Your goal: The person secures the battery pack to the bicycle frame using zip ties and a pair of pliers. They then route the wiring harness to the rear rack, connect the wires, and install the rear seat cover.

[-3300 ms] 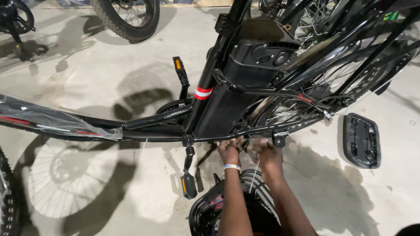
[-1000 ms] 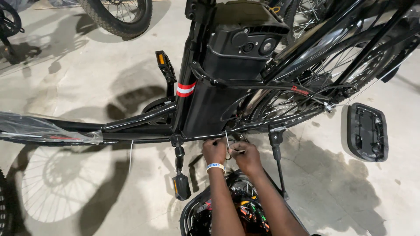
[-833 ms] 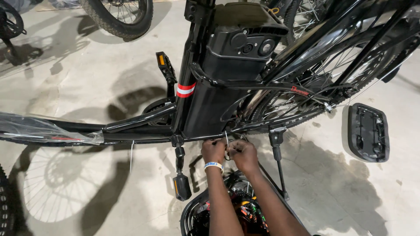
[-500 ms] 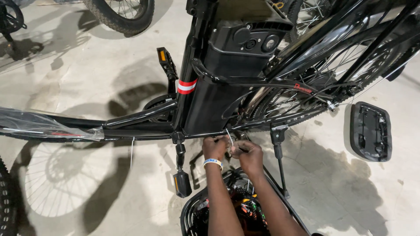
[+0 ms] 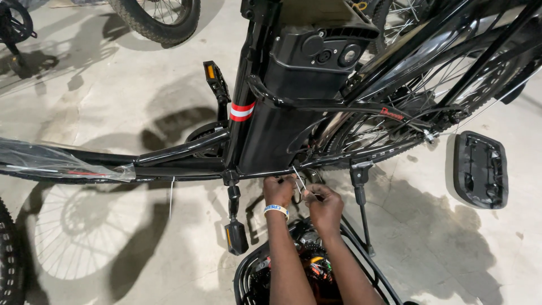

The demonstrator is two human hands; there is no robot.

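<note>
Gripping a cable tie under the bicycle frame

Pinching a thin white cable tie (image 5: 297, 178) between left hand (image 5: 279, 191) and right hand (image 5: 323, 204), both clenched on it, just below the black bicycle frame (image 5: 186, 151), beside the kickstand (image 5: 360, 192) and near the lower pedal (image 5: 235, 237), above a black basket (image 5: 248, 274) of wiring

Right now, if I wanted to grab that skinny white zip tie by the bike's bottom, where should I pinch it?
Pinch the zip tie by its free tail, which sticks up and leftward from between the left hand and right hand. Come from above, on the near side of the frame: the tail is thin, and its lower end is hidden behind the fingers.
</note>
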